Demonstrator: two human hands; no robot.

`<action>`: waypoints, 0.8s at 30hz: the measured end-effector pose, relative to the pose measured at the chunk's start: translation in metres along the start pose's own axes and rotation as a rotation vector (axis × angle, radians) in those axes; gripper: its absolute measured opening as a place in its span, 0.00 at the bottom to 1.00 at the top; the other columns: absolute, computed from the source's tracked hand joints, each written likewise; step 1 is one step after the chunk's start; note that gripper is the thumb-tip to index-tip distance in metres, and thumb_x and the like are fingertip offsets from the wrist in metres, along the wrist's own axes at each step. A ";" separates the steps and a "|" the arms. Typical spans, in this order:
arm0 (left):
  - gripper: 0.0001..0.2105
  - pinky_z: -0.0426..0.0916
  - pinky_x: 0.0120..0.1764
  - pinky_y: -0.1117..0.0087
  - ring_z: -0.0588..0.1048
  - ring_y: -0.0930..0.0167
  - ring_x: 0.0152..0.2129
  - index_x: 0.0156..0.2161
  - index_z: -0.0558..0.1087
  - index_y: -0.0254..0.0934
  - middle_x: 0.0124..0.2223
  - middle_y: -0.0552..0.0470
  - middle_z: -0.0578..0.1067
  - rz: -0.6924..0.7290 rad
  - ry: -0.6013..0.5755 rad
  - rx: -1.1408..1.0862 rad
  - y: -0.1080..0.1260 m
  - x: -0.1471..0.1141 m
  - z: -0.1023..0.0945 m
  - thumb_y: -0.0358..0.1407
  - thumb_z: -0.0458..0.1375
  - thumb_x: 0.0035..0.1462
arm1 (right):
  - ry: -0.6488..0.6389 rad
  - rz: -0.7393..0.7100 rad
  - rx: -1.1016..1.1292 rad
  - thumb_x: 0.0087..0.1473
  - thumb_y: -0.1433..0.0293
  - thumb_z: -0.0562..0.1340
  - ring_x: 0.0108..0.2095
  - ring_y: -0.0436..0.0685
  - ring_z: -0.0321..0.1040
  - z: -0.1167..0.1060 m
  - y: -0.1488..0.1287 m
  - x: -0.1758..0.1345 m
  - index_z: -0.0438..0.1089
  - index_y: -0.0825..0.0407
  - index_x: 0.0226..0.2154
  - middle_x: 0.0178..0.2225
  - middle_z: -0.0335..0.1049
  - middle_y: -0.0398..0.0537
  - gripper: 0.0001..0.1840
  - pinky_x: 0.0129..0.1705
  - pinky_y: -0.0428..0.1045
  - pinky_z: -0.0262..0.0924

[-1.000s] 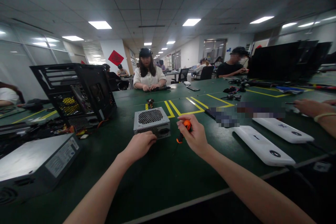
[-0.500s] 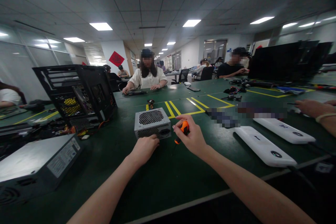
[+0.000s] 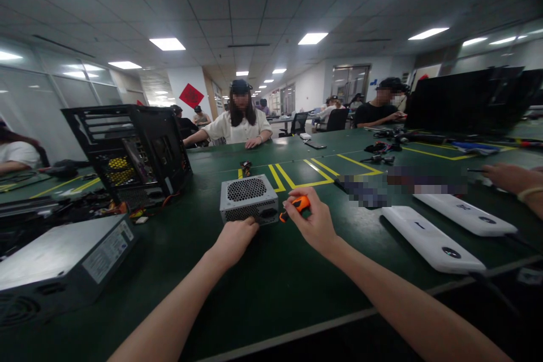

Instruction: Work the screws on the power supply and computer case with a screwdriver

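A grey metal power supply unit [image 3: 229, 213] with a honeycomb vent on top sits on the green table [image 3: 271, 277] in front of me. My left hand [image 3: 236, 239] is closed against its near lower edge, with the fingertips partly hidden. To the right of the unit, my right hand [image 3: 316, 219] grips an orange-and-black screwdriver [image 3: 301, 203] between thumb and fingers. Its handle lies nearly level, pointing left at the unit's right side; the shaft cannot be made out.
An open black computer case [image 3: 169, 153] stands at the left, behind a larger power supply [image 3: 63, 254]. Two white power banks [image 3: 424, 237] lie at the right, near another person's hand [image 3: 504, 176]. Across the table sits a person in a white shirt [image 3: 237, 128].
The screwdriver has turned from pointing down to nearly level, aimed left. My left hand stays at the power supply unit. The person opposite has stretched an arm out toward the case.
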State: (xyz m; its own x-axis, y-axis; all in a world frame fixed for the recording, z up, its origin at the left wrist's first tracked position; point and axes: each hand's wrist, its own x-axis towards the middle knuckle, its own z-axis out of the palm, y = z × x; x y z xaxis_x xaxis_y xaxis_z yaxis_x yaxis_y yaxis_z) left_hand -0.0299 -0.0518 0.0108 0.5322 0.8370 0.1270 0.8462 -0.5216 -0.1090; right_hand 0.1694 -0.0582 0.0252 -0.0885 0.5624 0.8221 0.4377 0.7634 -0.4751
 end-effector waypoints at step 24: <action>0.07 0.63 0.32 0.74 0.69 0.74 0.30 0.38 0.65 0.40 0.39 0.55 0.68 -0.058 0.355 -0.318 0.008 0.000 -0.003 0.35 0.47 0.56 | 0.154 -0.062 0.129 0.51 0.71 0.57 0.26 0.48 0.66 -0.006 -0.002 -0.003 0.59 0.50 0.36 0.30 0.65 0.42 0.08 0.28 0.46 0.62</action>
State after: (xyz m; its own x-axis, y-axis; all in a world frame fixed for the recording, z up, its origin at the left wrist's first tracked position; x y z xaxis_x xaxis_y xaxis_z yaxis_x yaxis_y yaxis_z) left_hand -0.0233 -0.0561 0.0127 0.4124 0.7872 0.4585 0.8114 -0.5463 0.2081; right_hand 0.1739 -0.0632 0.0260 0.0310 0.4657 0.8844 0.3167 0.8347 -0.4506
